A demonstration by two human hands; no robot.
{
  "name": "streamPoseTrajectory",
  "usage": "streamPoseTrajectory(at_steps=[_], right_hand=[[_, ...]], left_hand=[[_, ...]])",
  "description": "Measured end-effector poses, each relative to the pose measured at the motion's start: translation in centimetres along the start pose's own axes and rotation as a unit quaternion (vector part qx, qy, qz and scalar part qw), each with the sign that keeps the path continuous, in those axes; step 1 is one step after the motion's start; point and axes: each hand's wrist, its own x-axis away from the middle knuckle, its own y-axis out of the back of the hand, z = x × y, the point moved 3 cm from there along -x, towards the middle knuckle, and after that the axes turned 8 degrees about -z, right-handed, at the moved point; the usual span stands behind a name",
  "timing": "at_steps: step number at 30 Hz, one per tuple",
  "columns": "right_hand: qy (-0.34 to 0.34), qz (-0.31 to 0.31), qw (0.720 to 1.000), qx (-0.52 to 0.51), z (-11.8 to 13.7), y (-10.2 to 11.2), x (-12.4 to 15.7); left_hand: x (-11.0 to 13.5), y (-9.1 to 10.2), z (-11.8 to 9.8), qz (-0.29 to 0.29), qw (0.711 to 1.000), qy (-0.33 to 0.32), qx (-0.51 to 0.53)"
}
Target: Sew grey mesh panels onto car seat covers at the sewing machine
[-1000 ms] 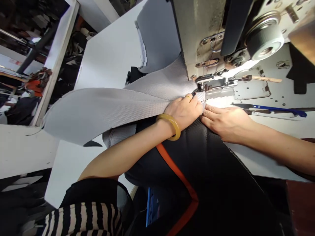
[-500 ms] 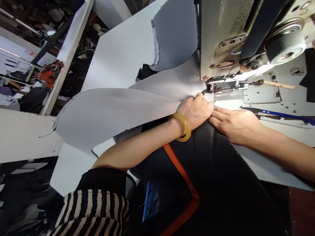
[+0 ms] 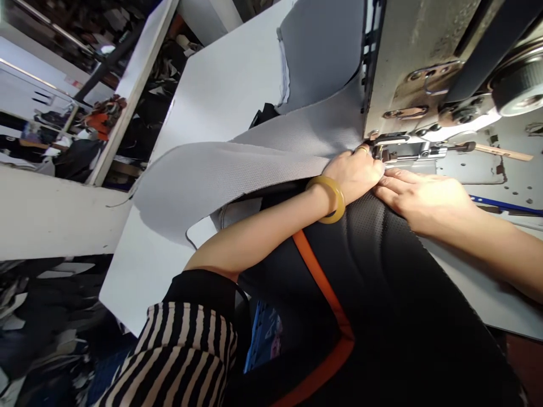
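My left hand (image 3: 354, 172), with a yellow bangle (image 3: 328, 198) on the wrist, is curled over the edge of a grey mesh fabric panel (image 3: 237, 169) right at the presser foot (image 3: 384, 151) of the sewing machine (image 3: 428, 62). Its fingers are pressed together on the fabric. My right hand (image 3: 419, 195) lies flat, fingers stretched out, on a black perforated panel (image 3: 394, 271) with an orange stripe (image 3: 318, 277), its fingertips touching the left hand beside the needle.
The white sewing table (image 3: 220, 85) runs to the upper left, with more grey fabric (image 3: 322, 51) behind the machine. Blue-handled scissors (image 3: 504, 204) and a wooden stick (image 3: 504, 151) lie to the right. Cluttered shelves (image 3: 85, 124) stand at the left.
The view has shifted, so everything sits further right and higher in the picture. Both hands keep their hold at the presser foot; the grey fabric has fed slightly onward.
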Motion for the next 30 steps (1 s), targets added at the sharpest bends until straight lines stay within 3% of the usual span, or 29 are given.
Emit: streamPoseTrajectory(at_steps=[10, 16, 23, 30], right_hand=[[-0.011, 0.032, 0.999, 0.001, 0.7, 0.4, 0.0], [-0.003, 0.063, 0.998, -0.010, 1.0, 0.8, 0.1], [0.000, 0.101, 0.994, -0.040, 1.0, 1.0, 0.0], [-0.021, 0.086, 0.995, -0.049, 0.8, 0.2, 0.1]], left_hand=[[1.4, 0.4, -0.7, -0.058, 0.997, 0.027, -0.034], [1.1, 0.2, -0.9, -0.047, 0.999, -0.010, -0.017], [1.3, 0.0, -1.3, -0.039, 0.996, -0.034, -0.072], [0.9, 0.4, -1.2, -0.019, 0.997, -0.040, -0.063]])
